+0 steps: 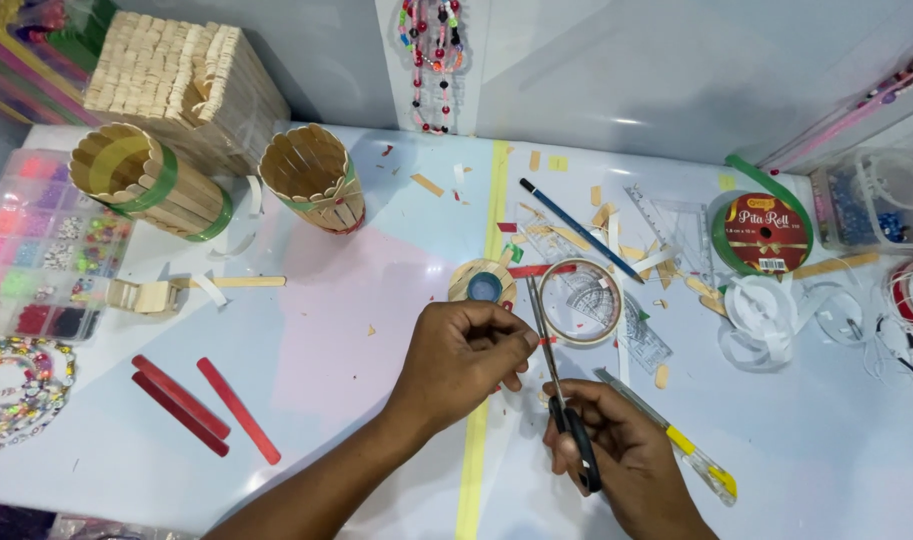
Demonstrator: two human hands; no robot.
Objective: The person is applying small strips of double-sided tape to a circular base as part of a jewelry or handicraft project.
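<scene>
My right hand [616,455] grips black-handled scissors [561,395], blades pointing away from me toward a clear tape roll [579,302]. Just left of the blades, my left hand [466,358] is closed, pinching a small red piece [546,341] against them. A round stick-covered disc with a blue centre [482,283] lies just beyond my left hand. A yellow-tipped craft knife [676,438] rests by my right hand.
Two cylindrical stick holders [151,180] [313,175] and a stick box [181,80] stand at the back left. Three red sticks [201,405], a bead organiser [36,245], a blue pencil [576,228], a green ribbon roll [761,232], clear rulers and scattered scraps lie around.
</scene>
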